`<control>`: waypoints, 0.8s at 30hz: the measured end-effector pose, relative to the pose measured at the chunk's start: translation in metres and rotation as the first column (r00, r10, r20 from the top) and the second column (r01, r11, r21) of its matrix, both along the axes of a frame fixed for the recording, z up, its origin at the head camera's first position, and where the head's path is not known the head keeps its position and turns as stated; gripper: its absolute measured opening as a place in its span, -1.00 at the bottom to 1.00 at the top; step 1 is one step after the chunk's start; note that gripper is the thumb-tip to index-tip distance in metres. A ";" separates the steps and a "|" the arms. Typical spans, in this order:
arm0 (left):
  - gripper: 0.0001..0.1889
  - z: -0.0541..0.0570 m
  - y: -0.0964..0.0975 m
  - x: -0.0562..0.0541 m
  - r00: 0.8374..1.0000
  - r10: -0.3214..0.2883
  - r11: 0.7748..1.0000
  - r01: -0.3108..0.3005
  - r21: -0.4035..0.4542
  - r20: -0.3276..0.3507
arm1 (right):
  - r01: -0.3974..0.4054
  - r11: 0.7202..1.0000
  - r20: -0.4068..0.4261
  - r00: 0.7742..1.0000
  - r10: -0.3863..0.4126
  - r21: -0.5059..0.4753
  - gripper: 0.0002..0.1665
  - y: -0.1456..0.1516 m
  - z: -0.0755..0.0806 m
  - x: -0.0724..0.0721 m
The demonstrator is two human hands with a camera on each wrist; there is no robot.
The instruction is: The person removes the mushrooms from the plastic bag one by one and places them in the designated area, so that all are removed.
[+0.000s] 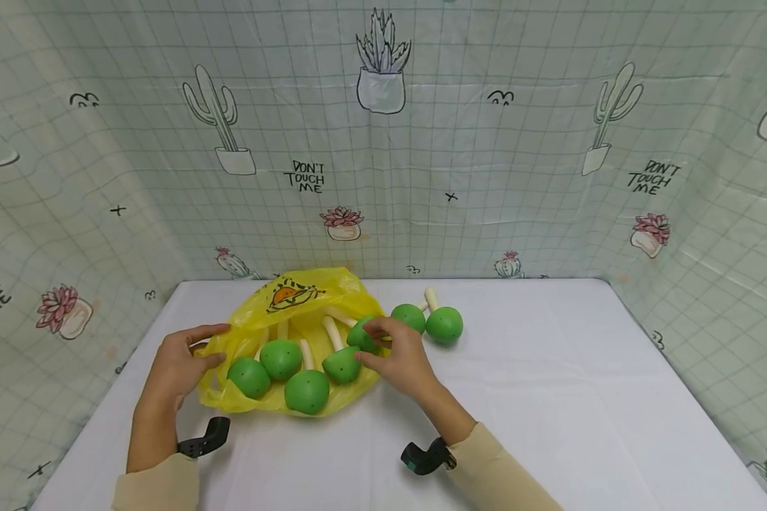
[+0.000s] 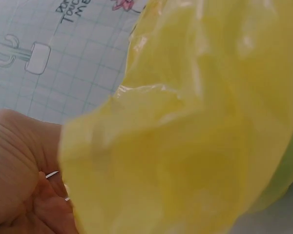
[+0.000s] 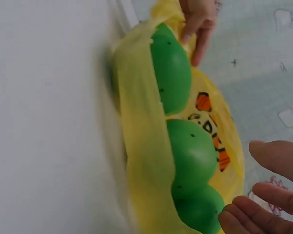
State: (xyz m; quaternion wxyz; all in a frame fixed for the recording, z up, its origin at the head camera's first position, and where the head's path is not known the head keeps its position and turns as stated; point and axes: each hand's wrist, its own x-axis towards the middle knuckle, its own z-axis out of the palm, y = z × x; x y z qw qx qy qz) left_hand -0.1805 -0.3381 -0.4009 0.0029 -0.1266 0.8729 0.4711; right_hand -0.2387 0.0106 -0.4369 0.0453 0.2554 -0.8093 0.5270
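Observation:
A yellow plastic bag (image 1: 243, 319) with a printed burger picture lies with its mouth toward me. Inside are several green rounded pieces (image 1: 307, 392) with pale stems and small dark dots; their exact kind is unclear. At the bag's left edge, my left hand (image 1: 177, 358) holds the plastic between thumb and fingers; in the left wrist view the yellow film hides part of this hand (image 2: 19, 170). My right hand (image 1: 401, 355) is at the bag's right side, beside a green piece (image 1: 361, 335). The right wrist view shows its fingers (image 3: 268, 195) extended and holding nothing.
Two more green pieces with pale stems, one of them (image 1: 444, 326) farthest right, lie on the white table (image 1: 550, 397) just outside the bag. Behind the table hangs a grid-patterned cloth (image 1: 454, 156) with cactus drawings.

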 end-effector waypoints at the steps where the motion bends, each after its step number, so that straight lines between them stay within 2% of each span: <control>1: -0.42 0.000 0.000 0.000 1.000 0.001 1.000 -0.001 0.001 0.001 | -0.003 1.000 -0.001 1.000 0.003 0.006 -0.52 -0.002 -0.001 0.001; 9: -0.42 0.001 0.001 0.000 1.000 -0.001 1.000 0.001 0.004 -0.003 | -0.009 0.999 -0.027 1.000 0.010 0.037 -0.49 -0.011 -0.011 0.006; 14: -0.43 0.002 0.001 0.000 1.000 -0.002 1.000 0.002 0.002 -0.012 | -0.002 0.996 -0.070 0.998 0.009 0.095 -0.48 -0.016 -0.017 0.007; 24: -0.43 0.000 -0.001 0.000 0.999 -0.014 1.000 0.015 0.012 -0.030 | 0.067 0.981 -0.174 0.984 -0.034 0.184 -0.42 -0.025 -0.023 0.010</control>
